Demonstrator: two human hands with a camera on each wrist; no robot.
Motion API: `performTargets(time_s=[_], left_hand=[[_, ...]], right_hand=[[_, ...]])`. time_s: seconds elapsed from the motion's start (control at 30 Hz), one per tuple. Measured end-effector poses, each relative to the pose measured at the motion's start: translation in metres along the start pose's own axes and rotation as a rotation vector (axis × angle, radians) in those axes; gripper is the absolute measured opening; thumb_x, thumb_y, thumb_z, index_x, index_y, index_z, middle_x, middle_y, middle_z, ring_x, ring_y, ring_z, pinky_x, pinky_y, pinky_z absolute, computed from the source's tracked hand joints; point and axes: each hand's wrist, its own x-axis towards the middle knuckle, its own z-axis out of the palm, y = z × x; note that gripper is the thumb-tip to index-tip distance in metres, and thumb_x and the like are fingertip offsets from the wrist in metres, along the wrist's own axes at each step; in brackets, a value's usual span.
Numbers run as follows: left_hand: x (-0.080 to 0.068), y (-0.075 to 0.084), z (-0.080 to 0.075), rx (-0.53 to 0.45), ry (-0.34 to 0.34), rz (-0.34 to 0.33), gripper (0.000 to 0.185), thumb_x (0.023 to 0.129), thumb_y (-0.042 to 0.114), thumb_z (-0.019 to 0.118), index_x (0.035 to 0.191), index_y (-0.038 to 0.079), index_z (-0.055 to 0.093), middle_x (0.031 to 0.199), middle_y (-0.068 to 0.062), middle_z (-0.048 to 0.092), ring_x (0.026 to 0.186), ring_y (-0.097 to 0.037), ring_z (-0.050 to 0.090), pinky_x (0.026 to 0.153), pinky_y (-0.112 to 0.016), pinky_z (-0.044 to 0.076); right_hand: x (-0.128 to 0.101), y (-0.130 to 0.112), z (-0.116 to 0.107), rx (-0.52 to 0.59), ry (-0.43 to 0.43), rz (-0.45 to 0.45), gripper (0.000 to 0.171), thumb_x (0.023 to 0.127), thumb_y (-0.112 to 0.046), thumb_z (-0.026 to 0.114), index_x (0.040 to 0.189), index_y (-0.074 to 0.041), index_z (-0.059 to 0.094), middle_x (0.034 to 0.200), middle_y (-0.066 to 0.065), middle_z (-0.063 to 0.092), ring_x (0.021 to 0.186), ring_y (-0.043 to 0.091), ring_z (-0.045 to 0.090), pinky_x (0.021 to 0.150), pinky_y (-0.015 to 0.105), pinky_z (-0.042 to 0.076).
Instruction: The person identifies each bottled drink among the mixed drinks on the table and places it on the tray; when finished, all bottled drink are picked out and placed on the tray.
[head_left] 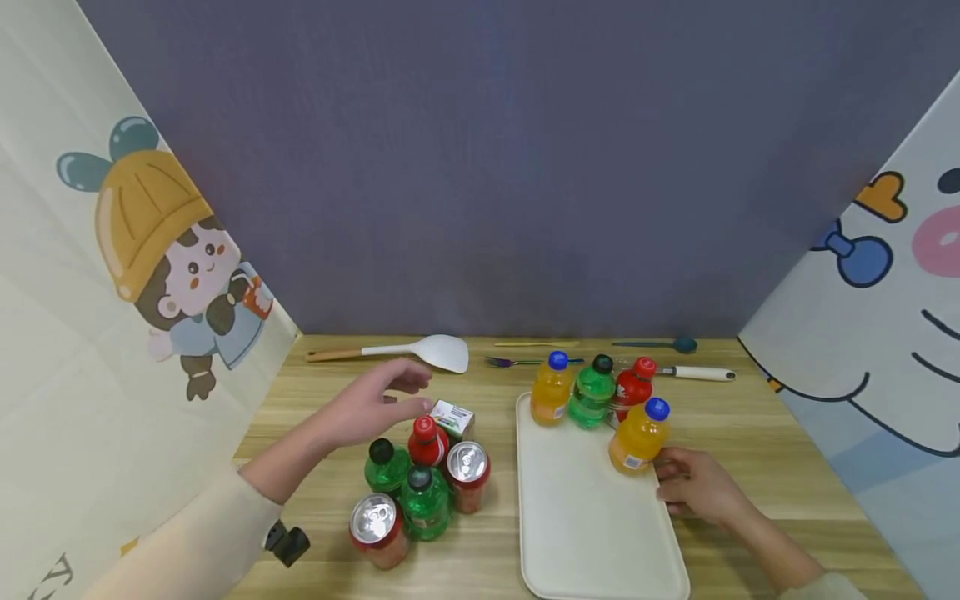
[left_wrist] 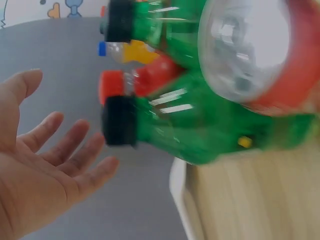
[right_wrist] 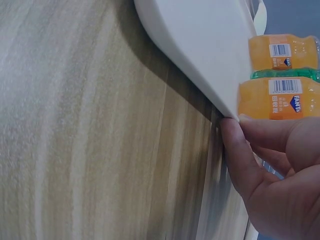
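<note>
With fingers spread and nothing in them, my left hand point(head_left: 375, 406) hovers over a group of drinks, its thumb near a small white box point(head_left: 453, 417). That group has a red bottle point(head_left: 428, 446), two green bottles with black caps point(head_left: 426, 507) and two red cans point(head_left: 468, 473). My right hand point(head_left: 701, 485) pinches the right rim of a white tray point(head_left: 577, 525) between thumb and finger, clearly seen in the right wrist view. Along the tray's far end stand an orange soda bottle point(head_left: 551, 392), a green bottle point(head_left: 591, 398), a red bottle point(head_left: 633, 387) and another orange soda bottle point(right_wrist: 280, 102), close beside the right hand.
Behind the drinks lie a white spatula with a wooden handle point(head_left: 442, 352), a fork point(head_left: 510, 362), a thin gold utensil point(head_left: 536, 343), a dark spoon point(head_left: 682, 344) and a white-handled utensil point(head_left: 701, 373). A grey wall point(head_left: 487, 167) rises behind the wooden table point(head_left: 765, 450).
</note>
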Motion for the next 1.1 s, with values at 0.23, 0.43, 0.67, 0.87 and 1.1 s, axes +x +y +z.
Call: performTargets(time_s=[0.23,0.43,0.67,0.87,1.1], left_hand=[[-0.018,-0.027,-0.008,-0.048,-0.007,0.007,0.043,0.097,0.027,0.072,0.132,0.004,0.060,0.129,-0.014,0.065,0.124,-0.033,0.061,0.102,-0.044,0.054],[-0.037,-0.043,-0.016,-0.072,-0.083,0.010,0.042,0.097,0.027,0.072,0.132,0.007,0.060,0.131,-0.011,0.064,0.127,-0.034,0.058,0.103,-0.044,0.053],[-0.056,-0.057,-0.009,-0.087,-0.090,0.002,0.044,0.096,0.030,0.074,0.132,0.010,0.060,0.133,-0.010,0.063,0.130,-0.038,0.056,0.106,-0.054,0.048],[-0.063,-0.066,0.005,-0.076,-0.022,0.010,0.047,0.091,0.027,0.079,0.131,0.009,0.061,0.132,-0.008,0.065,0.126,-0.037,0.058,0.105,-0.063,0.045],[-0.066,-0.071,0.012,-0.084,0.000,0.006,0.046,0.090,0.028,0.080,0.128,0.010,0.062,0.125,-0.005,0.067,0.120,-0.033,0.061,0.102,-0.056,0.051]], right_hand=[[0.001,-0.002,0.001,-0.002,0.011,0.018,0.066,0.085,0.007,0.071,0.145,0.012,0.043,0.115,0.021,0.066,0.088,0.024,0.068,0.071,0.040,0.063],[0.001,-0.001,0.002,-0.003,0.008,0.032,0.066,0.085,0.008,0.071,0.145,0.012,0.043,0.114,0.019,0.066,0.087,0.023,0.068,0.071,0.040,0.063],[0.002,0.000,0.002,-0.002,0.013,0.042,0.066,0.086,0.008,0.071,0.145,0.011,0.044,0.115,0.019,0.066,0.087,0.023,0.067,0.071,0.040,0.063],[0.003,0.003,0.001,0.002,0.008,0.039,0.066,0.086,0.007,0.071,0.146,0.011,0.043,0.116,0.019,0.066,0.088,0.023,0.067,0.071,0.040,0.063],[0.005,0.004,0.001,-0.009,0.015,0.037,0.066,0.086,0.008,0.071,0.146,0.011,0.043,0.115,0.019,0.066,0.087,0.023,0.068,0.070,0.039,0.063]])
